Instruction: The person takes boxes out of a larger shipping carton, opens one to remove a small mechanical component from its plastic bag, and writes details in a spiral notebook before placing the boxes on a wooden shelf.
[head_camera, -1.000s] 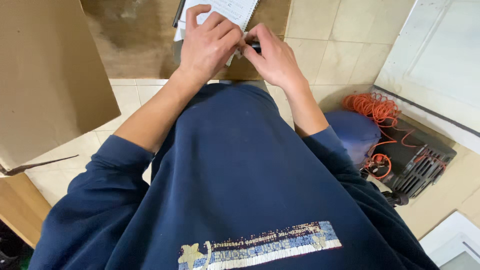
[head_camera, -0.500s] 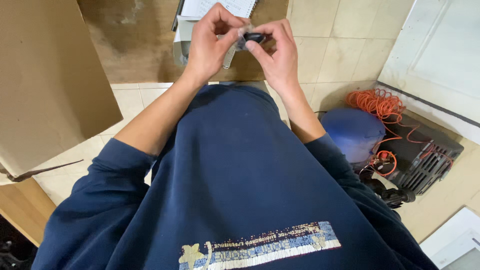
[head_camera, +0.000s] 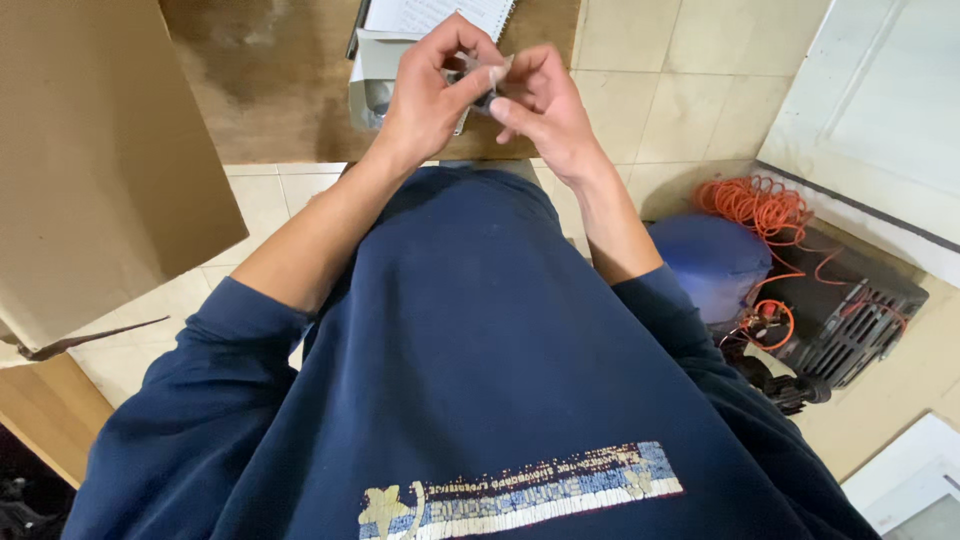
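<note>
My left hand (head_camera: 432, 92) and my right hand (head_camera: 537, 103) meet in front of my chest, above the edge of a brown wooden table (head_camera: 280, 90). Both pinch a small dark object (head_camera: 483, 88) between thumbs and fingertips; most of it is hidden by the fingers. A small open white box (head_camera: 377, 78) sits on the table just beyond my left hand. A spiral notebook (head_camera: 440, 14) lies behind it at the top edge. My dark blue sweatshirt (head_camera: 480, 380) fills the lower half of the view.
A large cardboard panel (head_camera: 95, 170) stands at the left. On the tiled floor to the right are a blue round object (head_camera: 712, 262), a tangle of orange wire (head_camera: 755, 205), a dark slotted device (head_camera: 845, 315) and a white panel (head_camera: 880, 110).
Both hands have shifted slightly toward me and turned the small dark object between the fingertips. The view has tilted a little, showing more of the box on the table.
</note>
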